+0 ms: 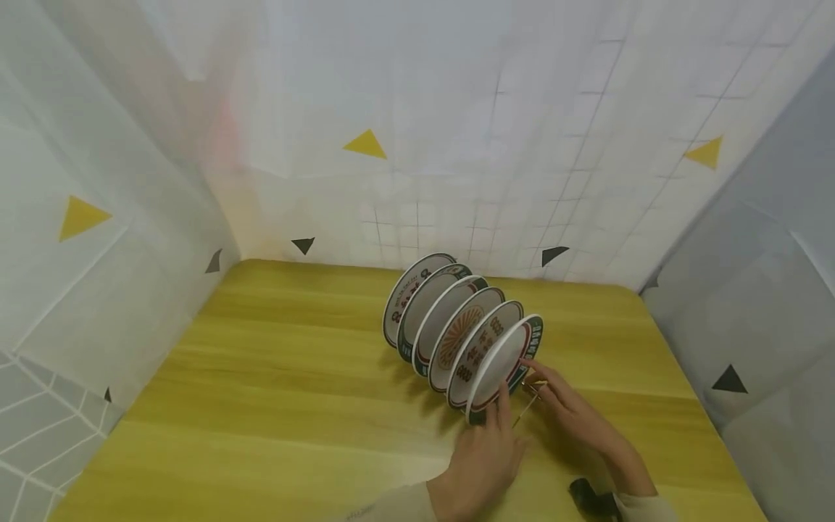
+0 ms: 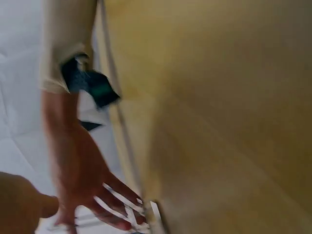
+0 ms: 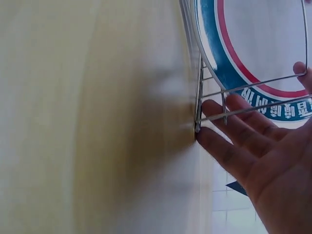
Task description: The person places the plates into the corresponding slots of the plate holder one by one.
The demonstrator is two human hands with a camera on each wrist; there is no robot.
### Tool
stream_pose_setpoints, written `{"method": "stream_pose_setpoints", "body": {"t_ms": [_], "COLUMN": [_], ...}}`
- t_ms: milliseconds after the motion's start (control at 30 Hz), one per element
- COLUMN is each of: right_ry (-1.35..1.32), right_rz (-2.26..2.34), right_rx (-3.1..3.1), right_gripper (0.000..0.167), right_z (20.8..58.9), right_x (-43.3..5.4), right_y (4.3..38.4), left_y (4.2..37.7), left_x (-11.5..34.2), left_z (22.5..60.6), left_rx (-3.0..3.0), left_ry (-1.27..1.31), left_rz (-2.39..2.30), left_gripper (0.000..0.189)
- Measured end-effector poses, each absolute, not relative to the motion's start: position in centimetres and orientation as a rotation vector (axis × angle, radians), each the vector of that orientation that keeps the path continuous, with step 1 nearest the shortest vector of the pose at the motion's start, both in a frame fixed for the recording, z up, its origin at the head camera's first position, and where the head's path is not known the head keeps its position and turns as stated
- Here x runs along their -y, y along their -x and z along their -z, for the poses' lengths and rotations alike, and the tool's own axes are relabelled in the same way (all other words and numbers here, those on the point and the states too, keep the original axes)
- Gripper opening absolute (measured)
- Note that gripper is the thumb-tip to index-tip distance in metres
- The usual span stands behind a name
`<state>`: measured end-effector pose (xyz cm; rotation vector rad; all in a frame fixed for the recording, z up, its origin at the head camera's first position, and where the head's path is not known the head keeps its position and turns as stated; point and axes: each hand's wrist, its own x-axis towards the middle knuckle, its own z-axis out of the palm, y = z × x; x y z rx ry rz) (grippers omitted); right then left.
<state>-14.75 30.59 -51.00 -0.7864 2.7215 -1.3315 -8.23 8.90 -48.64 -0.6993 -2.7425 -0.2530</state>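
Several round plates (image 1: 472, 330) with printed designs stand on edge in a row, leaning, in a thin wire rack (image 3: 263, 111). Closest to me is the front plate (image 3: 263, 44), white with a red ring and a green rim with white characters. My left hand (image 1: 479, 457) lays extended fingers against its lower edge; in the left wrist view only part of that hand shows. At the rack's right end, my right hand (image 1: 580, 413) touches the wires with spread, slightly bent fingers, and one finger reaches the plate's edge. The plates hide most of the rack.
The rack stands on a yellow wood-grain table (image 1: 261, 391). White sheets (image 1: 443, 87) with yellow and dark triangles hang behind and at both sides. A dark device (image 1: 590, 500) sits at my right wrist.
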Motion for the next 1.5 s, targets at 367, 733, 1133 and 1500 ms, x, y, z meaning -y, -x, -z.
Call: {"method": "stream_pose_setpoints", "body": {"t_ms": [367, 733, 1133, 1500], "right_ry": [0.706, 0.666, 0.643, 0.619], "right_rz": [1.288, 1.314, 1.346, 1.342], "right_rx": [-2.762, -2.690, -2.660, -2.671], "right_gripper": [0.048, 0.047, 0.046, 0.043], "right_z": [49.9, 50.6, 51.0, 50.9], "right_x": [-30.3, -30.5, -30.8, -30.8], "right_y": [14.9, 15.1, 14.8, 14.7], "left_y": [9.5, 9.6, 9.3, 9.3], "left_x": [-10.1, -9.8, -9.7, -9.6], "left_z": [49.8, 50.5, 50.3, 50.2], "left_rx": [2.600, 2.485, 2.478, 2.479], "left_ry": [0.590, 0.592, 0.613, 0.630], "left_rz": [0.066, 0.008, 0.002, 0.053], "left_gripper": [0.069, 0.073, 0.075, 0.074]}}
